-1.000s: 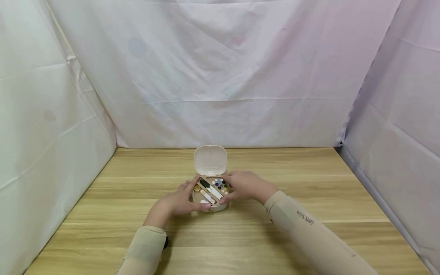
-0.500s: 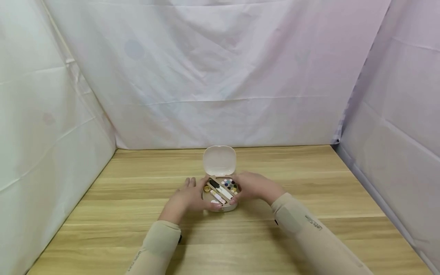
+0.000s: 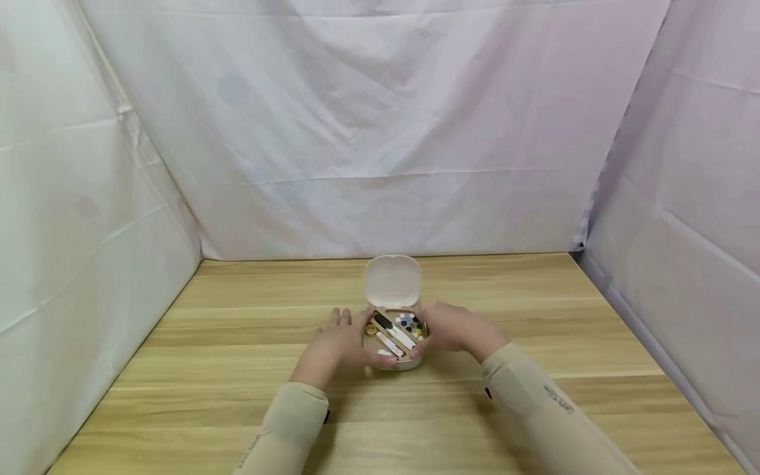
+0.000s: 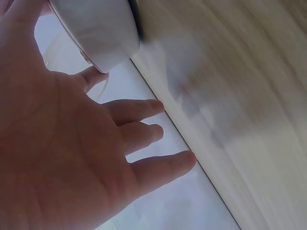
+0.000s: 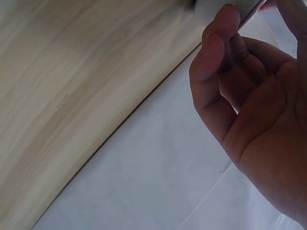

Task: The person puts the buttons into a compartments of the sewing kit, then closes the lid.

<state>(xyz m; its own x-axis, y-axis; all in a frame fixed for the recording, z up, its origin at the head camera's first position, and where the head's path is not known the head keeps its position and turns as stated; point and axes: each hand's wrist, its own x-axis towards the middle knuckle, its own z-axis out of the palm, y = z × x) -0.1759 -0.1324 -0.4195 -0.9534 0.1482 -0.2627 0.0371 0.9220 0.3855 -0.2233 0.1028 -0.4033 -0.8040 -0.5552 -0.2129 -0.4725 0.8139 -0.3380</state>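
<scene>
A white sewing kit with its rounded lid (image 3: 392, 282) raised stands on the table between both hands. Its tan tray holds black-and-white thread snips (image 3: 394, 331), several small coloured buttons (image 3: 411, 323), a gold ring (image 3: 371, 329) and a pale patterned strip (image 3: 389, 344). My left hand (image 3: 341, 346) grips the kit's left side, thumb at the front and index finger toward the hinge; the other fingers stretch out free. On the opposite side, my right hand (image 3: 454, 328) grips the kit, thumb at the front right. The left wrist view shows the kit's smooth white side (image 4: 103, 33) against the hand.
The wood-grain table (image 3: 178, 369) reaches back to a white cloth backdrop (image 3: 380, 132). Cloth also hangs along the left side (image 3: 71, 231) and the right side (image 3: 689, 185).
Both hands have moved the kit to the right along the table, keeping their grip. The lid has stayed raised, and the head view has shifted slightly.
</scene>
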